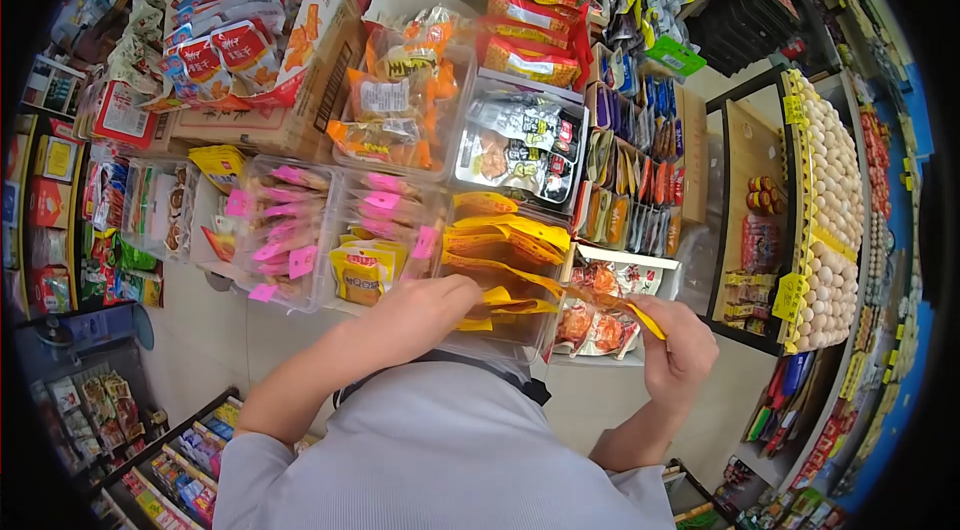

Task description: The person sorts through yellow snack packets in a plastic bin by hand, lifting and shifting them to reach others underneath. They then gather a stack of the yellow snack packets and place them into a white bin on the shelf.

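My right hand (682, 342) pinches the end of a yellow snack packet (612, 300). The packet is seen nearly edge-on, tilted over a white box of red-and-white packets (600, 326). Just left of it, a clear plastic bin (515, 345) holds several upright yellow snack packets (505, 245). My left hand (430, 312) is at the left side of that bin, with its fingers closed together against the yellow packets. The fingertips are partly hidden, so what they grip does not show.
Clear bins with pink-tagged packets (290, 230) stand to the left. Behind are orange packets (385, 110) and a tray of black packets (520, 145). Rows of small packets (635, 155) fill boxes at right. Stacked eggs (832, 220) stand farther right. A tiled floor (200, 330) lies below.
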A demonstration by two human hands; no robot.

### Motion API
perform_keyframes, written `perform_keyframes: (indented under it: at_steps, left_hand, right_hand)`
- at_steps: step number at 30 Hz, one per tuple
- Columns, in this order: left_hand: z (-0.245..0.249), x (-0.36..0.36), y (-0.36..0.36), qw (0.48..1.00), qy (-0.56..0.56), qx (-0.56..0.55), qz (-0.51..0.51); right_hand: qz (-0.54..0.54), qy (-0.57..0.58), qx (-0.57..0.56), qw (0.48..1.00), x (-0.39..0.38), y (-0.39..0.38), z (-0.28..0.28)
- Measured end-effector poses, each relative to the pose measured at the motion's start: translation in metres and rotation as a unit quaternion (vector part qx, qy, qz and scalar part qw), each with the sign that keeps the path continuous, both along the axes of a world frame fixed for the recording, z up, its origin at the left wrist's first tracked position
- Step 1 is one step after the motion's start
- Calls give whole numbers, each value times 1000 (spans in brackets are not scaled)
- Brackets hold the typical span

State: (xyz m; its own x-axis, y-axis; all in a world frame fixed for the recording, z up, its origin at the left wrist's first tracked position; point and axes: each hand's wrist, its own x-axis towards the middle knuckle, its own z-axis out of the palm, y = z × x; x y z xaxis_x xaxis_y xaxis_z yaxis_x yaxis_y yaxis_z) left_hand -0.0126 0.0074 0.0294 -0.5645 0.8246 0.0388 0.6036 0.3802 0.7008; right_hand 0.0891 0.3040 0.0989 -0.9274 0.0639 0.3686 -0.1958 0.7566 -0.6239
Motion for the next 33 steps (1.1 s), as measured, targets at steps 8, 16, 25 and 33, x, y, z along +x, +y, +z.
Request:
perform_keyframes:
  at_steps: [8, 16, 25, 33]
  left_hand:
    - [8, 17, 3, 976, -146, -118, 109]
    - [6, 21, 1, 982, -116, -48, 138]
    - [-5, 26, 4, 987, -32, -7, 157]
    - [-9, 23, 3, 985, -17, -12, 174]
  right_hand:
    - [-17, 136, 5, 991, -6, 11, -3]
    - [107, 113, 23, 988, -26, 6, 5]
    - [257, -16, 98, 961, -41, -27, -20]
    - [282, -210, 111, 930, -38, -54, -40]
